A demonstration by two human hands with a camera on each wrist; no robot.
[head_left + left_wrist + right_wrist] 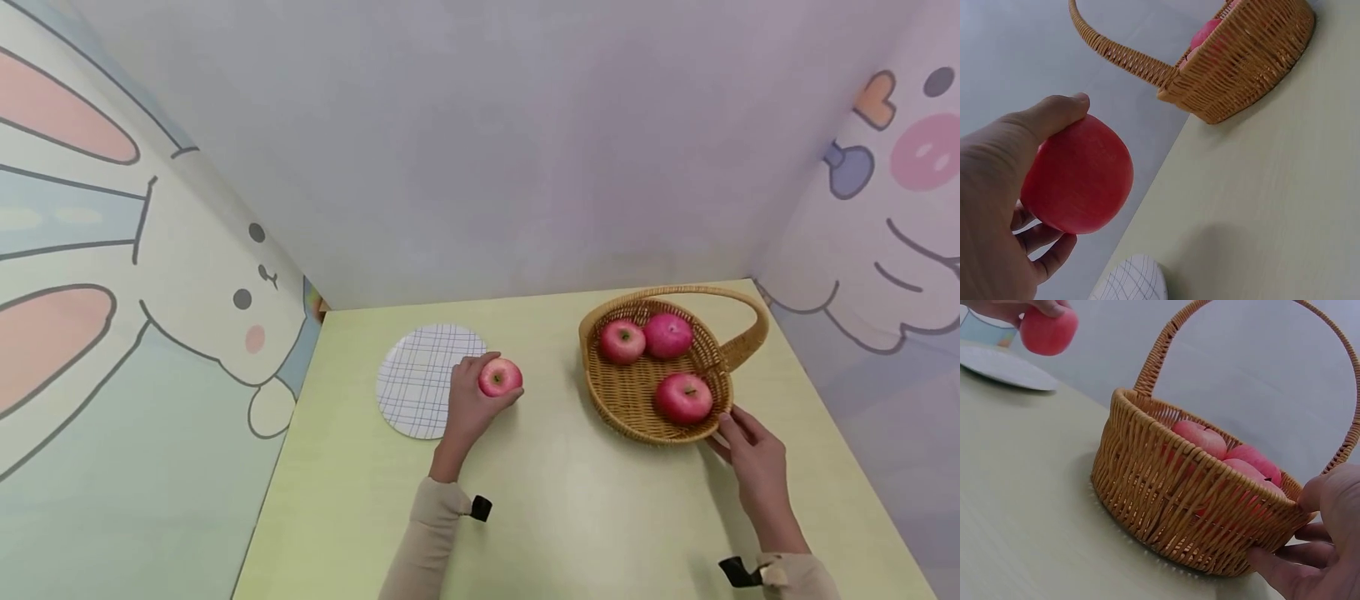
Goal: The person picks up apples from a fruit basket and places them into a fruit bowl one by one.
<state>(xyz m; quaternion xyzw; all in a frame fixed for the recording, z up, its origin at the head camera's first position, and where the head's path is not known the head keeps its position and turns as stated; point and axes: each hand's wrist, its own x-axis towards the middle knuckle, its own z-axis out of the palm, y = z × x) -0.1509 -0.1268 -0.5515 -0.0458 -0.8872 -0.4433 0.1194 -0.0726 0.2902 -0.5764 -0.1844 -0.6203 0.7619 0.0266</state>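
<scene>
My left hand (469, 402) grips a red apple (500, 377) between thumb and fingers, raised over the table beside the plate's right edge. In the left wrist view the apple (1079, 175) shows its smooth red side, with a shadow on the table below. The round white plate (420, 383) has a blue grid pattern and is partly covered by that hand. At the right, my right hand (757, 458) holds the wicker basket (626, 400) by its near right side, thumb at the rim and fingers against the outer wall. Inside lie two red apples (684, 398) and a darker pink round fruit (669, 335).
The basket's tall arched handle (697, 292) rises over its far side and leans right. A pale yellow table (555, 500) carries everything, its back edge against a plain wall (510, 167). Side walls bear a cartoon rabbit (217, 292) and a pink-nosed figure (900, 217).
</scene>
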